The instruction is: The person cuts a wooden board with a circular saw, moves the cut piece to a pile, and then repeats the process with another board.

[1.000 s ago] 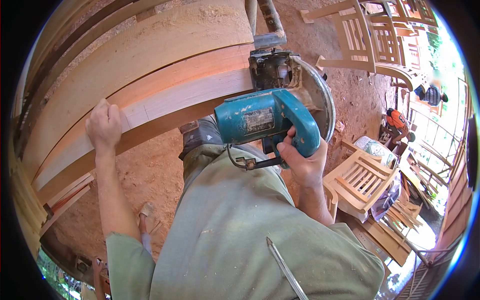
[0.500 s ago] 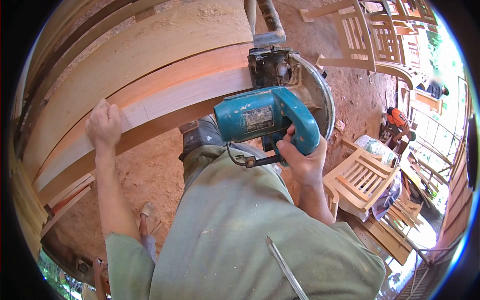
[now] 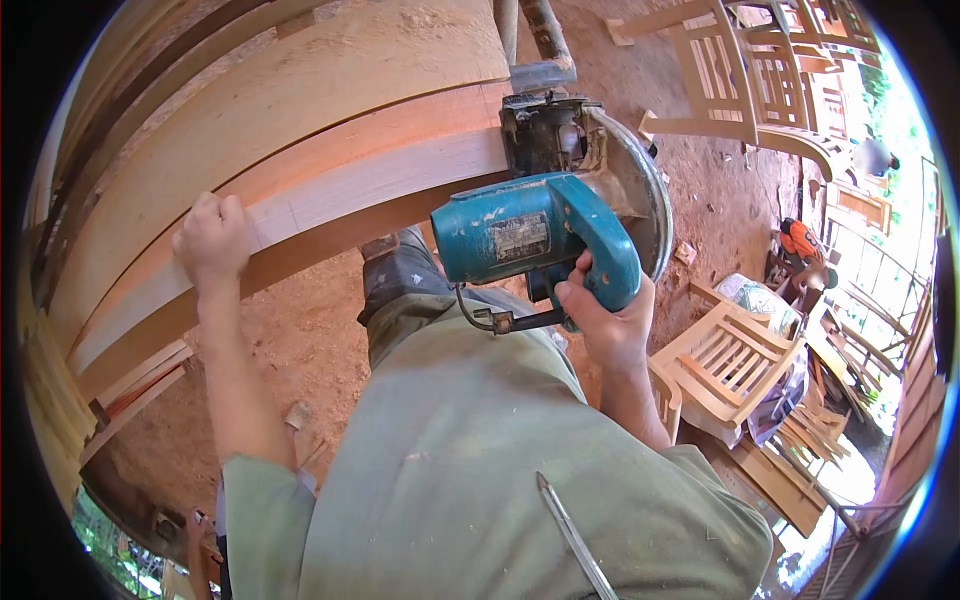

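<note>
Shifting left forearm inward, resting fist on board left of grip; gripping saw in right hand, ideally keeping level.

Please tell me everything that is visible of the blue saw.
The saw has a scuffed, plastic-looking blue body with an unreadable label, looped handle, dark cord and curved, metal-looking guard. It sits at one end of the pale boards, its dark front part seemingly against them. The right hand's grip is around the handle. The blade cannot be made out.
</note>
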Available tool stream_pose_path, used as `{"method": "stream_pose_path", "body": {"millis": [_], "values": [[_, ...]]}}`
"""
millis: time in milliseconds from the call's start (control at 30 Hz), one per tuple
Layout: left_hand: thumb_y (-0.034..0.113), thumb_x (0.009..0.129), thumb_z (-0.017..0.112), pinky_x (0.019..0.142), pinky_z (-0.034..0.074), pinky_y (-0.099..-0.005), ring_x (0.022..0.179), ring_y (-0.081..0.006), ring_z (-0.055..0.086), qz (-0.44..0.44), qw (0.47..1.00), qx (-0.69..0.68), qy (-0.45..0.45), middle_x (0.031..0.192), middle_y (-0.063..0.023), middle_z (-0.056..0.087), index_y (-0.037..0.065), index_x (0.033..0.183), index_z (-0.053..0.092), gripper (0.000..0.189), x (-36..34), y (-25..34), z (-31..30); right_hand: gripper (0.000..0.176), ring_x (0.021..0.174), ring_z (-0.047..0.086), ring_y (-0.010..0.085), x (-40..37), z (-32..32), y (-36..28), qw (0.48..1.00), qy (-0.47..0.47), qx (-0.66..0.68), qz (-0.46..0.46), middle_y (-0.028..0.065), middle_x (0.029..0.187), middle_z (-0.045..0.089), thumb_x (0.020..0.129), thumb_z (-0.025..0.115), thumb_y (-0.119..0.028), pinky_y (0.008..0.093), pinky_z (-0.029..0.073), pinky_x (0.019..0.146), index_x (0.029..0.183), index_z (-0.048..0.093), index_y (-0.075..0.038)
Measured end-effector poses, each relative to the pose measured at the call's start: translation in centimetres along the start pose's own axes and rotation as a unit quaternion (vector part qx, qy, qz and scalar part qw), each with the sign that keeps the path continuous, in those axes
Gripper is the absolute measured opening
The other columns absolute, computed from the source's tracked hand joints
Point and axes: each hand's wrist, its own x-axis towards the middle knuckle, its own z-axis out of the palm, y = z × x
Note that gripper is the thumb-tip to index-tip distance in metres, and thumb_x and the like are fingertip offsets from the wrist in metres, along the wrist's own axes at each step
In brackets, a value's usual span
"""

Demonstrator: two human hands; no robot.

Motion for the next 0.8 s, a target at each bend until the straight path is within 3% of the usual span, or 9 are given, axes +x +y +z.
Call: {"method": "stream_pose_path", "body": {"millis": [133,200,300,800], "values": [[0.026,0.087,0.048,0.080,0.044,-0.0487,0.086,-0.0366,0.064,-0.006,1.000,-0.006,0.008,0.088,-0.0164,0.068,0.003,0.075,0.062,0.029,-1.4,6.8,0.9,0.024,0.070,0.053,0.0041,-0.1,0.0,-0.1,1.000,-0.002,0.004,-0.003,-0.0020,0.079,0.058,0.078,0.071,0.006,0.0209,0.044,0.063,0.097,0.059,-0.001],[0.027,0.088,0.047,0.085,0.042,-0.0480,0.091,-0.0338,0.064,0.013,0.999,-0.028,-0.036,0.090,-0.0155,0.069,0.004,0.077,0.063,0.030,-1.8,10.3,0.7,0.024,0.070,0.053,0.0041,-0.1,0.0,0.0,1.000,-0.001,0.000,-0.009,-0.0020,0.079,0.058,0.078,0.071,0.006,0.0209,0.044,0.063,0.097,0.059,-0.001],[0.026,0.089,0.046,0.077,0.044,-0.0480,0.084,-0.0365,0.063,0.047,0.998,-0.034,0.033,0.085,-0.0173,0.067,0.002,0.076,0.060,0.030,-2.0,9.2,2.2,0.024,0.070,0.053,0.0040,-0.1,-0.2,0.1,1.000,0.001,0.010,-0.009,-0.0020,0.078,0.058,0.078,0.071,0.006,0.0206,0.043,0.063,0.097,0.059,-0.001],[0.025,0.090,0.046,0.076,0.042,-0.0467,0.085,-0.0359,0.062,0.060,0.996,-0.055,0.046,0.085,-0.0161,0.066,0.003,0.075,0.056,0.029,-2.6,8.9,2.1,0.023,0.071,0.053,0.0038,0.1,0.1,-0.5,1.000,-0.011,0.012,-0.010,-0.0022,0.078,0.059,0.078,0.072,0.006,0.0203,0.044,0.063,0.097,0.060,-0.001]]}}
